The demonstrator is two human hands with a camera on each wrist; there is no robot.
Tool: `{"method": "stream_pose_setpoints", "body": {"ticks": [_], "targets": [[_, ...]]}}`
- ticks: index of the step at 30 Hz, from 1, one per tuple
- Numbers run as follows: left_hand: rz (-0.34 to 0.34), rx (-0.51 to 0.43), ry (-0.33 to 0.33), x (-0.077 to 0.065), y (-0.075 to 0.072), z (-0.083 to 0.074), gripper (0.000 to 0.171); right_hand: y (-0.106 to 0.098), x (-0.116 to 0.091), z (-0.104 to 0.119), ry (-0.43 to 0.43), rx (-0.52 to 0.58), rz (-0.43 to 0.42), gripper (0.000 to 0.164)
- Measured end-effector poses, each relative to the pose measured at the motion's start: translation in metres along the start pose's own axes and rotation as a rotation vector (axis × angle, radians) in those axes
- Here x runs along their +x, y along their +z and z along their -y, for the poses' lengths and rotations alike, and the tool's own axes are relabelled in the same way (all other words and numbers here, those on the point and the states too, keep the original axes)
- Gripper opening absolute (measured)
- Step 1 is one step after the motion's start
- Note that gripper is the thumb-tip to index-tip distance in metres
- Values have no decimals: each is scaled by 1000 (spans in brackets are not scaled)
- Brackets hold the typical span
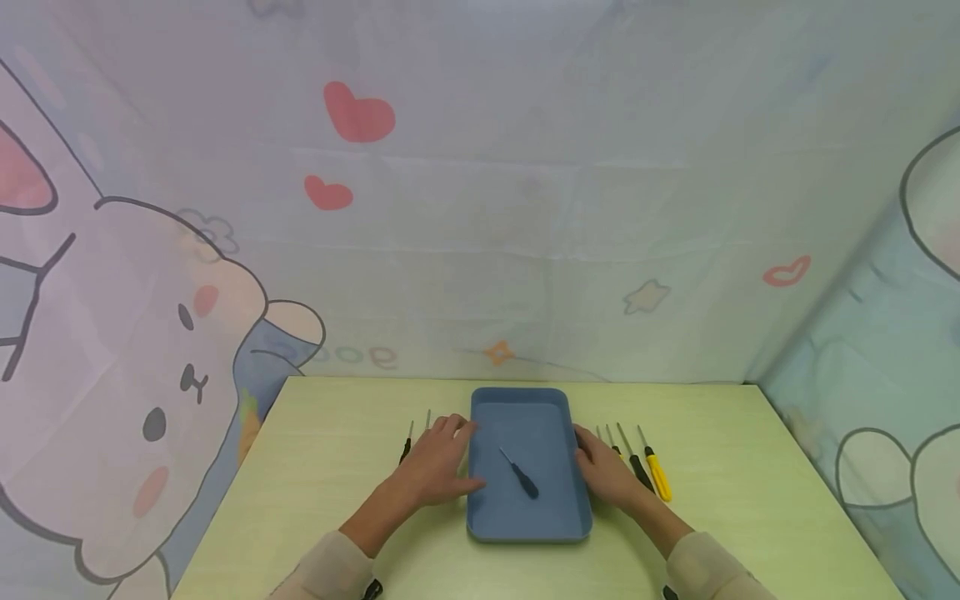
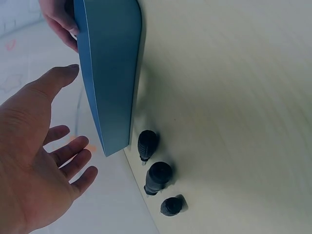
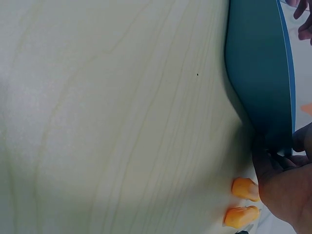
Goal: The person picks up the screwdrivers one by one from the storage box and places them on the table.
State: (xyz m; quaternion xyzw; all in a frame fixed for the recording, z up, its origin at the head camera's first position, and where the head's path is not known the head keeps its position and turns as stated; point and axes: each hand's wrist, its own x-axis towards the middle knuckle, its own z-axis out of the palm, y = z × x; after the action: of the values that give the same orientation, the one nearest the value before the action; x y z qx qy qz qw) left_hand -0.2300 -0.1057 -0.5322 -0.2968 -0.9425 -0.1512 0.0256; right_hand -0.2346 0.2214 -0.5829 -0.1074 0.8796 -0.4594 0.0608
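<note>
A blue-grey rectangular tray (image 1: 528,532) lies on the table, with a dark-handled screwdriver (image 1: 527,484) slanting across its floor. At the tray's left side my left hand (image 1: 438,467) has its fingers spread; the left wrist view shows this hand (image 2: 44,146) apart from the tray wall (image 2: 114,78). My right hand (image 1: 606,473) holds the tray's right edge. In the right wrist view, the thumb and fingers of that hand (image 3: 287,183) pinch the tray's rim at a corner.
Three black-handled screwdrivers, one of them here (image 2: 159,176), lie left of the tray, partly behind my left hand in the head view. On the right lie a yellow-handled screwdriver (image 1: 657,475), a black-handled one (image 1: 641,473) and another partly hidden. A printed cloth (image 1: 525,250) hangs behind the table.
</note>
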Motion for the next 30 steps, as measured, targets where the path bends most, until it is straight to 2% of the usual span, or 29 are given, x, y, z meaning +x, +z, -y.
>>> {"method": "stream_pose_setpoints", "body": {"ticks": [5, 15, 23, 30], "targets": [[0, 37, 12, 2, 4, -3, 85, 1, 0, -2, 3, -4, -5, 52], [-3, 27, 11, 8, 12, -12, 84, 1, 0, -2, 4, -3, -9, 52], [-55, 50, 16, 14, 15, -23, 84, -1, 1, -2, -2, 1, -10, 52], [-59, 82, -14, 18, 24, -29, 86, 0, 0, -1, 2, -9, -7, 52]]}}
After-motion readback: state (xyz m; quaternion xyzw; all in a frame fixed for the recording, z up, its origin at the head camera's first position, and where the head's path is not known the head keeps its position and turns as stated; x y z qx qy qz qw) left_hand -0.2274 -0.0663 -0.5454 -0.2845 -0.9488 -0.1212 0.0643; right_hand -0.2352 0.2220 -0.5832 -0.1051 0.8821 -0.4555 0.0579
